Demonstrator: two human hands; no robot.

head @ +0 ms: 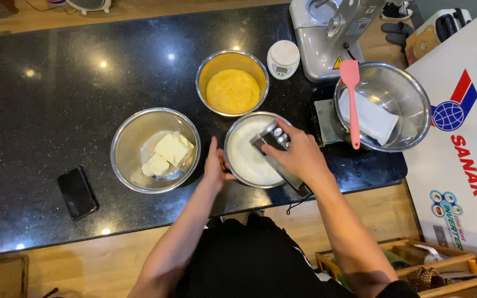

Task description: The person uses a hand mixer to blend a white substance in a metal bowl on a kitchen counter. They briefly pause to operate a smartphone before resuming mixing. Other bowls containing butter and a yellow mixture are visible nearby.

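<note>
Grip: right hand [299,157] was closed around a hand mixer [274,144], fingers wrapped over its grey body; left hand [214,165] lay flat and open-fingered against the rim of the bowl of white cream [237,165], clasping nothing.
Where: the mixer sat over that bowl near the front edge of the black counter [45,110], its beaters hidden from view.
Handling, mixer: it looked fairly heavy and rigid with a smooth casing, best held round the body as it was; its cord trailed off the counter edge.
Handling, bowl: thin polished steel, likely slippery on stone and sloshy with liquid, so steadying at the rim seemed wise.
Count, bowls: four — cream, butter blocks [155,150], yellow batter [232,83], and one holding a white card [398,94].
Count, others: one pink spatula [352,105], one small kitchen scale [282,59], one phone [77,193], one stand mixer [332,30].
</note>
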